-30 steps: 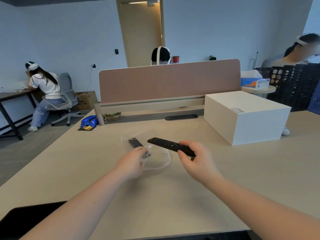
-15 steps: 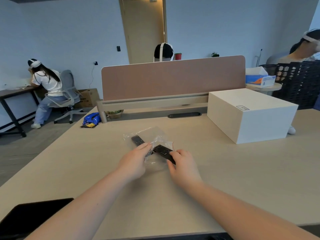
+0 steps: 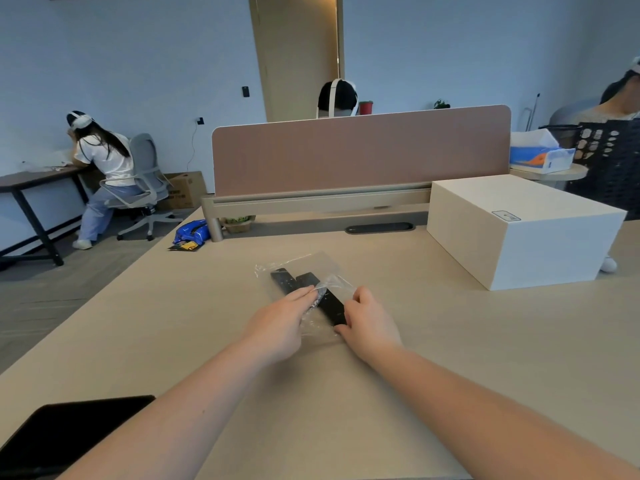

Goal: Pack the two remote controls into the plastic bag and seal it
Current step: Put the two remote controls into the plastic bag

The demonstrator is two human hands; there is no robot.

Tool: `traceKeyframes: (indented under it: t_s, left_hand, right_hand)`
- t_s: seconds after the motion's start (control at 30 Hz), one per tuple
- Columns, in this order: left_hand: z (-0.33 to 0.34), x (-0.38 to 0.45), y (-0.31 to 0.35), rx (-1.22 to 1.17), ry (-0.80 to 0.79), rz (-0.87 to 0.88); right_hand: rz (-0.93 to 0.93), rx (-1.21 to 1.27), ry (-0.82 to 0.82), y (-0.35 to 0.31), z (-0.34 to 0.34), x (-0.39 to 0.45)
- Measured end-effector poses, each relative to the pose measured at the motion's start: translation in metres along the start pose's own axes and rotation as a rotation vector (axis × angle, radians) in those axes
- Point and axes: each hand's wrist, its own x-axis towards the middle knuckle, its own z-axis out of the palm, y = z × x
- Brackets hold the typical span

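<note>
A clear plastic bag (image 3: pixel 304 263) lies on the beige desk (image 3: pixel 450 341) in front of me. One black remote control (image 3: pixel 282 280) lies inside it on the left. A second black remote control (image 3: pixel 325 299) lies beside it, its far end inside the bag and its near end at the bag's mouth. My left hand (image 3: pixel 277 323) pinches the crumpled mouth edge of the bag over the remotes. My right hand (image 3: pixel 369 323) holds the near end of the second remote, fingers curled around it.
A large white box (image 3: pixel 519 230) stands on the desk at the right. A pink divider panel (image 3: pixel 360 150) runs along the back. A blue packet (image 3: pixel 192 232) lies at the back left, a black tablet (image 3: pixel 62 434) at the near left corner. People sit around the room.
My right hand has brought the second remote from above the bag down into its mouth and slid it further in beside the first. My left hand kept hold of the bag's opening.
</note>
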Motion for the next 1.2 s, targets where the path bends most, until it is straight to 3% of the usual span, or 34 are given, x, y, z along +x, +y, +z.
traceKeyframes:
  t_s: [0.2, 0.73, 0.83, 0.97, 1.03, 1.1, 1.2]
  left_hand:
    - [0.001, 0.001, -0.002, 0.006, -0.009, -0.008]
    - [0.013, 0.001, -0.014, 0.014, -0.058, 0.021]
    - [0.012, 0.0, -0.013, 0.023, -0.053, 0.023]
    - [0.007, -0.008, -0.012, 0.056, -0.079, 0.067]
    - [0.008, -0.015, -0.019, 0.109, -0.116, 0.117]
    - [0.011, -0.021, -0.027, 0.159, -0.115, 0.143]
    - [0.017, -0.026, -0.035, 0.215, 0.065, 0.255]
  right_hand:
    - [-0.04, -0.078, -0.076, 0.005, 0.005, 0.004]
    - [0.096, -0.208, -0.225, -0.019, 0.01, 0.028]
    - [0.079, -0.095, -0.122, -0.011, 0.003, 0.021]
    - [0.036, -0.017, 0.229, 0.014, -0.011, 0.013]
    - [0.092, 0.011, 0.311, 0.027, -0.019, 0.014]
    - [0.125, 0.036, 0.251, 0.038, -0.024, 0.017]
    - [0.075, -0.004, -0.052, 0.047, -0.024, 0.021]
